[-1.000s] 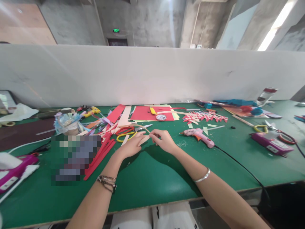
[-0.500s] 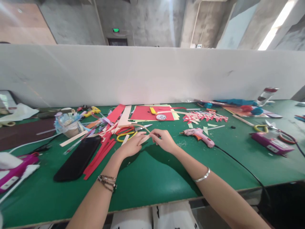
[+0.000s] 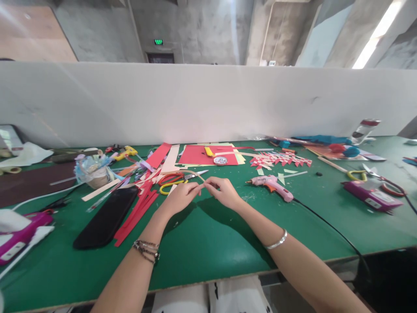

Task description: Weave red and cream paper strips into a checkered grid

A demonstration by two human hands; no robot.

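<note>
My left hand [image 3: 183,196] and my right hand [image 3: 224,192] meet above the middle of the green table, their fingertips pinched together on a narrow pale paper strip [image 3: 191,173]. The strip curves up and away to the left from the fingers; the part between the fingertips is mostly hidden. Just behind my left hand lie scissors with yellow and red handles [image 3: 166,188], a pale strip end showing beside them. To the right of my right hand a pink glue gun [image 3: 273,186] rests on its side.
Red paper strips [image 3: 138,217] and a black phone-like slab [image 3: 106,219] lie to the left. Red and pale sheets [image 3: 195,155], a yellow cutter [image 3: 209,151] and a red-and-white woven paper piece [image 3: 280,160] lie behind. Purple power strips [image 3: 373,195] sit at both sides; a white partition [image 3: 208,104] stands behind.
The left fingers have moved up and right, closing in against the right fingertips. The pale strip segment that showed across the left fingers is now hidden. The right hand has barely moved.
</note>
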